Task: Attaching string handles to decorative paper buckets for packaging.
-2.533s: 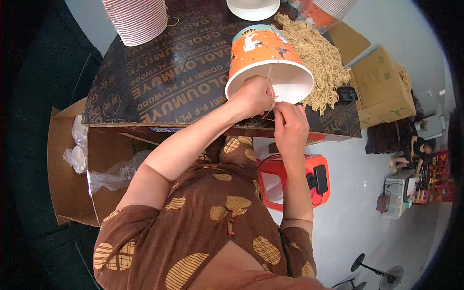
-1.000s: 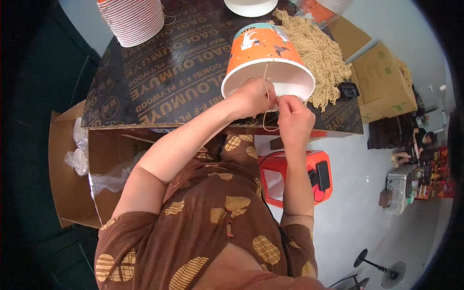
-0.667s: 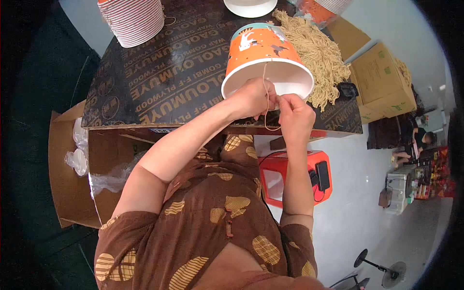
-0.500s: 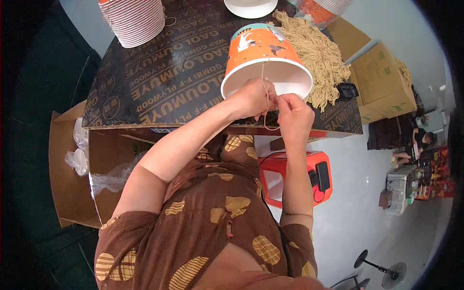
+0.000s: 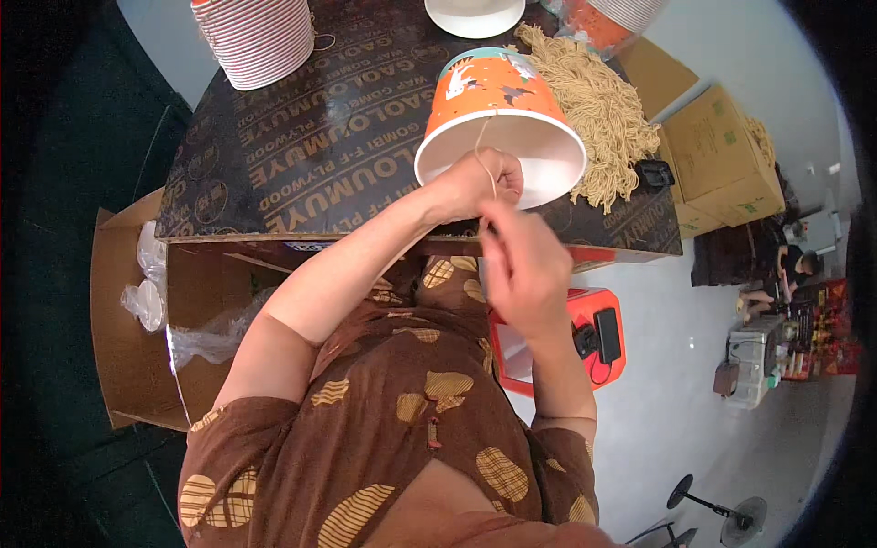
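An orange paper bucket (image 5: pixel 498 91) with white figures lies tilted on the table, its white-rimmed mouth towards me. A thin beige cord (image 5: pixel 479 142) hangs from a spot at the rim and runs down to my hands. My left hand (image 5: pixel 468 187) is at the mouth of the bucket, its fingers curled closed around the cord; the fingertips are partly hidden. Just below and right of it is my right hand (image 5: pixel 533 269), slightly blurred, its fingertips pinched at the cord's lower part beside the left hand.
A heap of beige cords (image 5: pixel 594 114) lies right of the bucket, with a small black object (image 5: pixel 654 173) beside it. Stacked paper buckets (image 5: pixel 256 46) stand far left, a white bowl-like piece (image 5: pixel 475 16) at the back. Cardboard boxes (image 5: pixel 722 151) flank the table; a red stool (image 5: pixel 598 306) stands below its edge.
My right hand has moved left and down, turning across towards my left hand. The cord's loop below the hands is no longer visible. The bucket has shifted slightly left.
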Action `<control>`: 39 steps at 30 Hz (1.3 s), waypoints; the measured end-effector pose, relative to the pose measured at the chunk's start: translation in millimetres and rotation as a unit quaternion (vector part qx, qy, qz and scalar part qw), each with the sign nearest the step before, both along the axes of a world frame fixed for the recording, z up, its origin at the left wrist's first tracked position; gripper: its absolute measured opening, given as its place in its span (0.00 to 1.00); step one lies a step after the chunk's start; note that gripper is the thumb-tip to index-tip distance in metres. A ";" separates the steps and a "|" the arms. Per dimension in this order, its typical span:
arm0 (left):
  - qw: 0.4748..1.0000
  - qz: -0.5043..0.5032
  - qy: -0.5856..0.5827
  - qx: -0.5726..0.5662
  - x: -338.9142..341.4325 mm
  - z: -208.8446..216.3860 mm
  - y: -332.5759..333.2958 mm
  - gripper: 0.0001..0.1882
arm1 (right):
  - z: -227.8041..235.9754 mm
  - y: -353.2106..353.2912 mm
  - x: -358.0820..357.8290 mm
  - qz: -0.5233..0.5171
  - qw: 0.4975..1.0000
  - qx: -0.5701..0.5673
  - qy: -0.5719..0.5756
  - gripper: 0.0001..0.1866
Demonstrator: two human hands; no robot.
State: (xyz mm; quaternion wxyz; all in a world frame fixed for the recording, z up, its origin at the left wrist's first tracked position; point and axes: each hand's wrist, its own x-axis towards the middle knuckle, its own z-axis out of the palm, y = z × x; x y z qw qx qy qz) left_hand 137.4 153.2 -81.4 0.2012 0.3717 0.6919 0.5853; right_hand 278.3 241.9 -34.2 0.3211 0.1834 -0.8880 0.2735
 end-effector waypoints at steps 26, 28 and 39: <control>0.995 -0.015 -0.097 -0.009 4.9 8.9 -6.9 0.03 | -28.4 10.0 -3.6 0.010 0.849 -0.427 -0.312 0.05; 0.998 -0.009 -0.064 -0.003 4.7 7.3 -5.4 0.02 | -18.5 -2.8 9.6 0.051 0.838 -0.413 -0.353 0.06; 0.996 -0.024 -0.084 -0.012 6.8 16.8 -10.3 0.03 | -25.8 14.6 12.0 -0.116 0.976 -0.152 -0.109 0.02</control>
